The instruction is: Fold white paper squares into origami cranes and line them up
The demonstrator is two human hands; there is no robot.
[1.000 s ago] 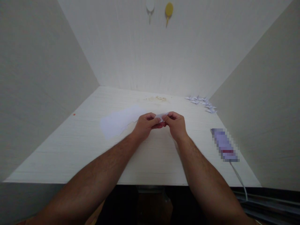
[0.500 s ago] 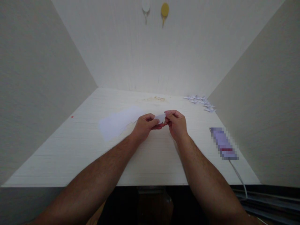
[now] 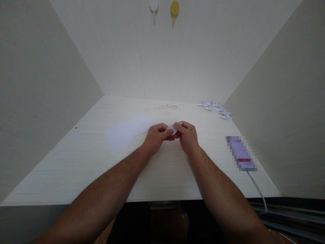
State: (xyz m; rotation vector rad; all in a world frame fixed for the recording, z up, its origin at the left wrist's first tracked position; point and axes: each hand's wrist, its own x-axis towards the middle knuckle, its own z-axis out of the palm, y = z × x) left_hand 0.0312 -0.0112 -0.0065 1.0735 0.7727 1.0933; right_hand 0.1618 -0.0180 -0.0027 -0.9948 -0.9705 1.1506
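Between my two hands is a small folded piece of white paper (image 3: 171,128), held above the middle of the table. My left hand (image 3: 157,135) pinches its left side, thumb on top and fingers underneath. Closed on its right side is my right hand (image 3: 187,135), with the thumb pressed on the upper face. Fingers cover much of the paper, so its exact folds are hidden. Left of my left hand lie overlapping sheets of white paper (image 3: 124,134). Several small folded paper cranes (image 3: 215,107) stand grouped at the table's back right corner.
A phone (image 3: 240,152), blurred out, lies on the right of the white table (image 3: 165,176), its white cable (image 3: 257,188) running over the front edge. Walls rise on three sides. A white hook (image 3: 153,6) and a yellow hook (image 3: 174,9) are on the back wall.
My right hand has moved slightly left, its thumb now further over the paper, and less of the paper shows. The whole view has shifted a little.
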